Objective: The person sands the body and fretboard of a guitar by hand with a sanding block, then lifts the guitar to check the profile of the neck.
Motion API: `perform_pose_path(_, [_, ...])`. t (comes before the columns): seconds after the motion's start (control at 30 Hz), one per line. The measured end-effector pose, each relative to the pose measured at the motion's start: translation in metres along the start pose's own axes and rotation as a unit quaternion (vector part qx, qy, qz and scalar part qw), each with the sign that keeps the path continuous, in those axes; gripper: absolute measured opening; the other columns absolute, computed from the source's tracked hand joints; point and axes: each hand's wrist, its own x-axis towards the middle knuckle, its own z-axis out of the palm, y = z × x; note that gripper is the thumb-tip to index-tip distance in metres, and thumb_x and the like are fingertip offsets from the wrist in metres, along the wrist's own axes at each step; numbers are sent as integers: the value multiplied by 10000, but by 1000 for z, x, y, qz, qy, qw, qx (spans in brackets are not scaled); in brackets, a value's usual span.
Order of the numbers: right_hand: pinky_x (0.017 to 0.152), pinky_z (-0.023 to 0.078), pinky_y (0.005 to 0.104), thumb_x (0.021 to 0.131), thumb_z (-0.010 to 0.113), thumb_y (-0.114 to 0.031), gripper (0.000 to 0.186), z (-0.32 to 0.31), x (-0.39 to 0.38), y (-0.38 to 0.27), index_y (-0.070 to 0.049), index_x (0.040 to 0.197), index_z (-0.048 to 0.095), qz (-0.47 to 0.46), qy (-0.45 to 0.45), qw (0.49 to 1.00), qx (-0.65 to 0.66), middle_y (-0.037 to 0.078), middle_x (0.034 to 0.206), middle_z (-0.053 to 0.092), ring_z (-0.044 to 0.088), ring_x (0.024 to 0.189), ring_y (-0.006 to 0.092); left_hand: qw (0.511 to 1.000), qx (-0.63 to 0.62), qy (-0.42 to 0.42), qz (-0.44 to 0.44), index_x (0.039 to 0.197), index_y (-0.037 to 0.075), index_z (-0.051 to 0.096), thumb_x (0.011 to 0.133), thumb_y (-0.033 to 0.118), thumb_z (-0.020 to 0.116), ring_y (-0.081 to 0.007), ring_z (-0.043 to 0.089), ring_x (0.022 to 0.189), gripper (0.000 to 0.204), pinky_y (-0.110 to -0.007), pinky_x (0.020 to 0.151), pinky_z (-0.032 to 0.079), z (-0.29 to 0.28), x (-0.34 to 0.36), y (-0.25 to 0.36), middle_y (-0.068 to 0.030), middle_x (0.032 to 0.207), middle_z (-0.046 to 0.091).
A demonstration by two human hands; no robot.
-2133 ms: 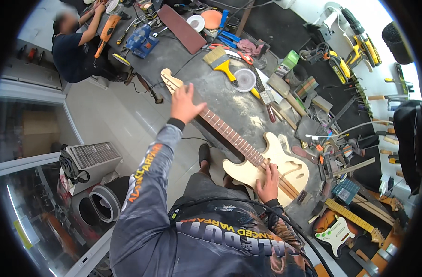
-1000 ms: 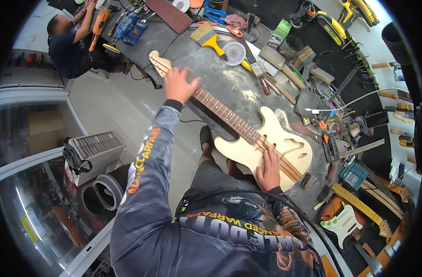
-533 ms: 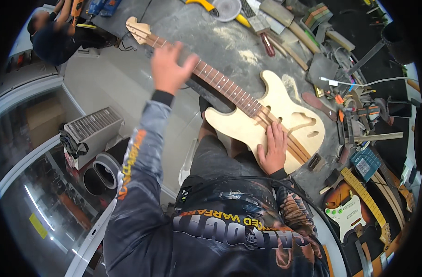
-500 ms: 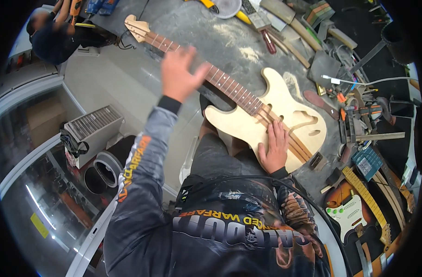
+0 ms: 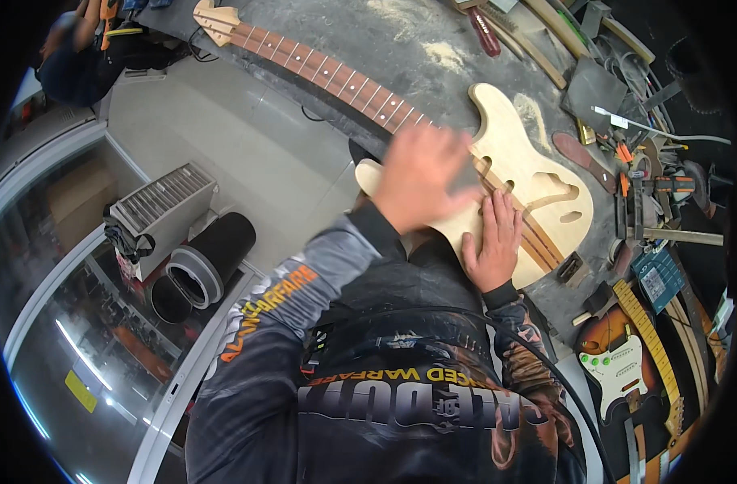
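An unfinished electric guitar lies across the bench edge, with a pale wooden body (image 5: 497, 121), routed cavities and darker stripes down its middle. Its neck (image 5: 328, 74) has a reddish-brown fretboard and runs to a bare headstock (image 5: 216, 22) at the upper left. My left hand (image 5: 423, 176), blurred by motion, is over the neck joint with its thumb apart from the fingers and nothing visible in it; whether it touches the wood I cannot tell. My right hand (image 5: 495, 242) lies flat on the body below the cavities, fingers stretched out.
Wood dust streaks the grey bench (image 5: 368, 40). Hand tools and wood strips crowd its right side, near a white cable (image 5: 667, 137). A sunburst guitar (image 5: 614, 355) with a white pickguard lies at lower right. Another person (image 5: 74, 60) works at upper left. A black cylindrical bin (image 5: 215, 250) stands left.
My left hand has moved from the upper neck down to the neck joint. My right hand still rests on the body. The view has shifted slightly.
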Motion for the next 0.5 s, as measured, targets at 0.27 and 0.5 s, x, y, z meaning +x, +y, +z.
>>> perform_pose_path(0.27, [1383,203,595,985,710,-284,799,-2,2,-2,-57,1712,471,-5,10,1000,1,167,1808,416,320,1712,372,987,141,62,-55,1299,98,789,792,454,946,-396,690,1150,639,-534,1001,538,-68,32,-116,-189,1223,751])
perform_pose_path(0.5, [1384,209,590,982,719,-283,796,4,1,5,-63,1708,476,-14,24,1000,-4,161,1807,419,328,1709,369,994,-96,-51,15,1343,116,780,768,495,958,-401,675,1197,711,-553,1046,527,-5,4,9,-188,1280,724])
